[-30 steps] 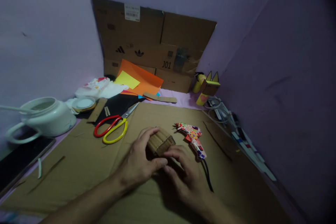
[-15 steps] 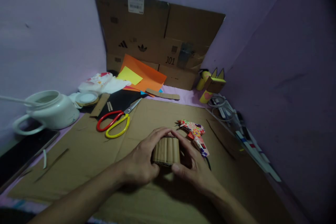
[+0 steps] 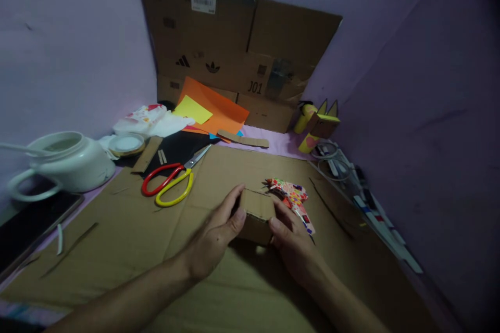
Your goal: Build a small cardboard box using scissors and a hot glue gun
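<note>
A small brown cardboard box (image 3: 255, 213) is held between both hands above the cardboard mat (image 3: 219, 291), its flat top and front face showing. My left hand (image 3: 214, 239) grips its left side, with the thumb at the top front corner. On the right side, my right hand (image 3: 292, 237) holds it, thumb at the front right edge. Just behind my right hand lies a glue gun (image 3: 291, 195) with a colourful pattern. Red and yellow scissors (image 3: 174, 182) lie to the left, beyond my left hand.
At the left are a white pot (image 3: 70, 161) and a dark phone (image 3: 39, 229). Orange paper (image 3: 219, 109) and a cardboard strip (image 3: 242, 139) lie at the back. Cables (image 3: 334, 161), markers and a yellow-and-brown craft figure (image 3: 320, 125) line the right side.
The box has been turned in my hands: a ridged face showed before, and now a flat top and front face show. Both hands have shifted their hold, and the view has moved slightly.
</note>
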`<state>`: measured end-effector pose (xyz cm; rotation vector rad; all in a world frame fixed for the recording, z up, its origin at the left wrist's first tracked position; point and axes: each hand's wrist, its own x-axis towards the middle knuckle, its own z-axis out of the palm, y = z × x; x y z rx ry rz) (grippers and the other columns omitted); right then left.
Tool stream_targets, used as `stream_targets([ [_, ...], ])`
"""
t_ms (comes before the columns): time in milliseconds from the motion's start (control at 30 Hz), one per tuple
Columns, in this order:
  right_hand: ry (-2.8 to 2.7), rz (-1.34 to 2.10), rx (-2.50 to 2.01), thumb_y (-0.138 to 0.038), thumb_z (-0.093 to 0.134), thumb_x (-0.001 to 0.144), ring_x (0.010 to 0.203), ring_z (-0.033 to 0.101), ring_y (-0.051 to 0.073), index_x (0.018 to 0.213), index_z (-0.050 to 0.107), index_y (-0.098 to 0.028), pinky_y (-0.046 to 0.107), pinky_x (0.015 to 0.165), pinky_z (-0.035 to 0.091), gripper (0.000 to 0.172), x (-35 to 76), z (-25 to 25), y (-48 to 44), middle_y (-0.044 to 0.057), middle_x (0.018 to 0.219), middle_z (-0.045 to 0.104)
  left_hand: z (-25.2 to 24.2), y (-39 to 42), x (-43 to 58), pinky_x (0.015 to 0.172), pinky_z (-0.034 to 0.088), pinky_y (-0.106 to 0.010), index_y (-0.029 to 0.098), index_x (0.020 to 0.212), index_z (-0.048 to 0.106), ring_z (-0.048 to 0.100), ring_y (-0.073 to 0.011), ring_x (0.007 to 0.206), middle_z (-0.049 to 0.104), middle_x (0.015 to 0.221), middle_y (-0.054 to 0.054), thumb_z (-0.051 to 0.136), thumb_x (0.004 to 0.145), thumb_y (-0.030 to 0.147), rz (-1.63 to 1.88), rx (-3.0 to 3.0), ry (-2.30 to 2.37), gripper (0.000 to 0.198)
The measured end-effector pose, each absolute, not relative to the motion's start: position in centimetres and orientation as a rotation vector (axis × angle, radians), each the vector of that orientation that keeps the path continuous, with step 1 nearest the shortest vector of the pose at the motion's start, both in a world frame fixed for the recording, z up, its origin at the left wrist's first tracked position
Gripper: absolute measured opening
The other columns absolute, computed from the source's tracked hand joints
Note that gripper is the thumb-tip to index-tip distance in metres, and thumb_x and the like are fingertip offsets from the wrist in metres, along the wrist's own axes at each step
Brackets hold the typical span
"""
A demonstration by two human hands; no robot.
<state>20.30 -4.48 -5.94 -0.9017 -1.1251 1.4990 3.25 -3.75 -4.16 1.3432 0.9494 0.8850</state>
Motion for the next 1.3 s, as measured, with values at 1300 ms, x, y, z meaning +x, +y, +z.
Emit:
stream_targets([
  [1300,-0.894,1.437,-1.019,-0.044,0.067,0.074,0.075,0.064,0.017,0.099,0.065,-0.025,0.025,0.057,0.051,0.032,20.5,-5.4,-4.0,0.001,0.086,0.068,-4.1,-3.7,4.0,0.107,0.03,-0.043,0.02,0.141,0.025,0.04,-0.0285,0.127,0.04,0.141,-0.012,0.069,0.067,0.02,0.822,1.713,1.119,0.086],
])
